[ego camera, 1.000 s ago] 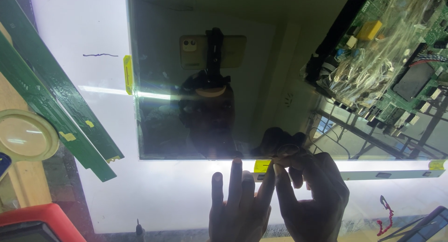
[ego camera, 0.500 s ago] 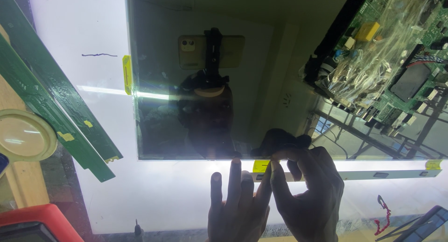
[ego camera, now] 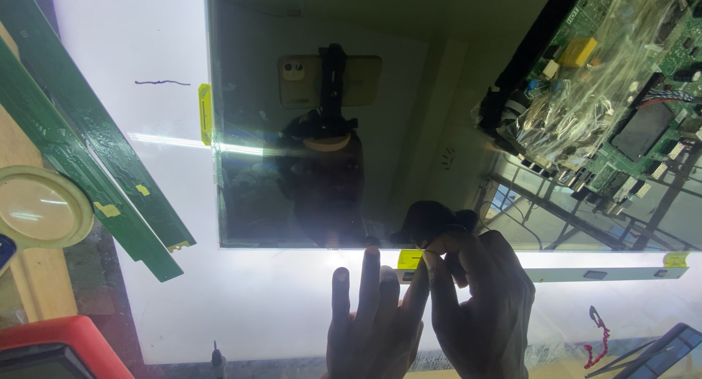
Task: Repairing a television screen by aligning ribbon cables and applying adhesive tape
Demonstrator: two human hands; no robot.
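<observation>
While both hands meet at the dark glass panel's (ego camera: 409,130) lower edge, right hand (ego camera: 479,306) pinches yellow tape tab (ego camera: 409,259), prob. peeling it; left hand (ego camera: 369,324) fingers released, flat beside it, steadying. Lit backlight sheet (ego camera: 146,167) underneath.

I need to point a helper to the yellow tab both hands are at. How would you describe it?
Find the big dark glass panel on the lit white sheet. At its lower edge sits the yellow tab, the only one pinched by fingers; the other two lie untouched.
</observation>
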